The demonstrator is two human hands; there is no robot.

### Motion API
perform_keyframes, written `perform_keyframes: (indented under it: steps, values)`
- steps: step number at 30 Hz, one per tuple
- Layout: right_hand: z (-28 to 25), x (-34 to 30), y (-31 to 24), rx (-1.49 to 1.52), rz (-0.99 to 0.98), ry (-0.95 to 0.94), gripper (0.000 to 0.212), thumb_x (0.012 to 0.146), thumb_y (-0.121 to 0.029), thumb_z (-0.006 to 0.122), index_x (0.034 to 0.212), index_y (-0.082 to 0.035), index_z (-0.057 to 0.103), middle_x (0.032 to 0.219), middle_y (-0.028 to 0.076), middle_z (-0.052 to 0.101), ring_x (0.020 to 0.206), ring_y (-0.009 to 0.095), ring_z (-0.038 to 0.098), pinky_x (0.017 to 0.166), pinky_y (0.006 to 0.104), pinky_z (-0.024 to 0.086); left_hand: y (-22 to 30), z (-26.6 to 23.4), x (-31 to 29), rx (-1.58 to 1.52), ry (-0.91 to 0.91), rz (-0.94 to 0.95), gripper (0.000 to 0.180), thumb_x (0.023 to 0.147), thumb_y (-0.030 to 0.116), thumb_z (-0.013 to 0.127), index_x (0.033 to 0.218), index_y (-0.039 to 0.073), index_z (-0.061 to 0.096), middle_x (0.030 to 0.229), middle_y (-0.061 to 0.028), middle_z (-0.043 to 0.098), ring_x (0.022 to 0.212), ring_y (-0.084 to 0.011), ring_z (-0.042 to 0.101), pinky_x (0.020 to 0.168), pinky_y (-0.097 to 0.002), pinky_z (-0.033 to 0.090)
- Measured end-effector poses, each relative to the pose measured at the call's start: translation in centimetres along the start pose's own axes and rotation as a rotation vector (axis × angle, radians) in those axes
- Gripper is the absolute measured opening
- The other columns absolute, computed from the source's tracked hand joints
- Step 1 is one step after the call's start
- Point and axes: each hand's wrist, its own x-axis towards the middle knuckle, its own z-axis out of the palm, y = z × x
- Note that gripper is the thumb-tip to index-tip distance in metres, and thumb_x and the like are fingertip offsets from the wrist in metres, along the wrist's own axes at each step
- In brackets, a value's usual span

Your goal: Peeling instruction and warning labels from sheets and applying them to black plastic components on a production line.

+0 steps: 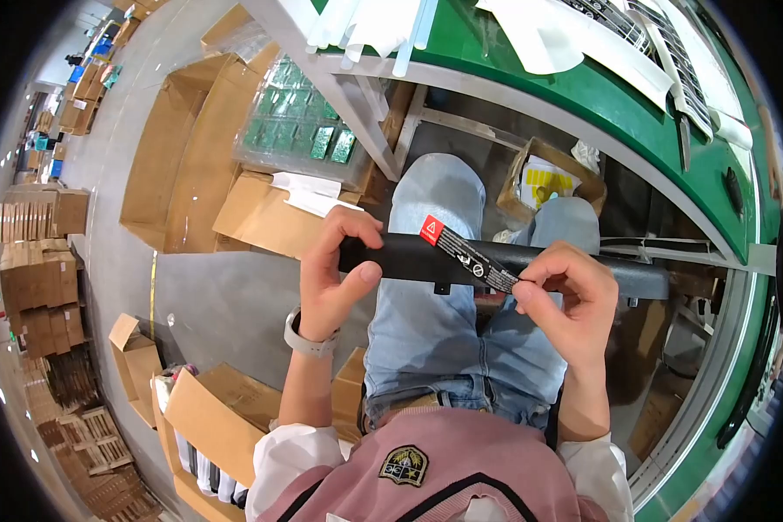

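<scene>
1. The left hand (344, 265) is curved into a part-open C around the left end of a black bar (396, 261), with thumb toward the near edge and fingers toward the far edge. Its forearm reaches up from the near side, a watch (309, 339) on the wrist.
2. The right hand (572, 300) is closed in a pinch, thumb against fingertips, on the right end of a label strip (474, 259). Its wrist bends inward over the bar.
3. The bar lies crosswise above the thighs, running right past the right hand. The strip slants across it, with its red end far left and its black printed end near right.
4. On the far side, beyond the knees, a green table (618, 109) curves from far left to near right, its edge close to the bar's right end. Open floor (235, 304) spreads left of the left hand, with a far carton (165, 165) and a near carton (222, 404) beside it.
5. The right hand covers part of the bar and the strip's pinched tip; how much of the strip is stuck down is hard to tell. Some left fingers are hidden, and the dark lens rim cuts off the table's right side.
</scene>
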Motion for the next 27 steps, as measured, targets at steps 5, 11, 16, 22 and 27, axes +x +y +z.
perform_keyframes:
  steps: [5,11,16,22,27]
  values:
    - [-0.1,0.6,-0.2,-0.115,-0.318,-0.034,0.015,0.068,0.006,0.075,0.076,0.0,0.065,0.068,0.005,0.062,0.06,0.014,0.059,0.054,0.0237,0.046,1.4,1.2,1.1,0.176,-0.06,-0.009,0.046,0.08,0.036,0.066,0.108,-0.001,0.064,0.106,-0.0124,0.059,0.098,-0.0238,0.059,0.087,-0.0328,0.045]
    - [0.4,0.4,-1.4,-0.151,-0.469,-0.124,0.019,0.061,0.007,0.077,0.071,-0.002,0.064,0.065,0.006,0.061,0.054,0.016,0.057,0.05,0.0247,0.043,1.5,1.1,1.2,0.104,-0.073,0.006,0.049,0.087,0.044,0.059,0.101,-0.002,0.065,0.103,-0.0122,0.06,0.097,-0.0248,0.059,0.088,-0.0335,0.045]
    - [0.8,0.7,-0.7,-0.216,-0.362,-0.043,0.014,0.069,0.007,0.075,0.074,-0.001,0.064,0.066,0.004,0.059,0.054,0.012,0.056,0.049,0.0226,0.043,0.4,0.1,0.5,0.029,-0.099,0.083,0.029,0.085,0.027,0.067,0.08,-0.001,0.062,0.094,-0.0107,0.06,0.093,-0.0241,0.058,0.086,-0.0347,0.045]
    - [1.0,0.6,0.2,-0.147,0.077,0.019,0.011,0.075,0.002,0.075,0.074,0.0,0.064,0.065,0.002,0.06,0.054,0.005,0.054,0.048,0.0199,0.041,0.9,1.1,0.2,0.133,0.053,0.068,0.021,0.079,0.006,0.072,0.068,0.001,0.055,0.087,-0.0083,0.055,0.086,-0.0217,0.056,0.078,-0.0322,0.045]
    - [1.8,0.9,0.2,-0.261,0.142,0.018,0.015,0.076,0.0,0.075,0.071,-0.001,0.061,0.061,-0.003,0.058,0.053,-0.001,0.049,0.047,0.0153,0.035,0.9,1.3,0.2,0.31,0.111,0.09,0.022,0.078,0.005,0.072,0.067,0.001,0.054,0.084,-0.0075,0.05,0.083,-0.02,0.055,0.07,-0.0297,0.043]
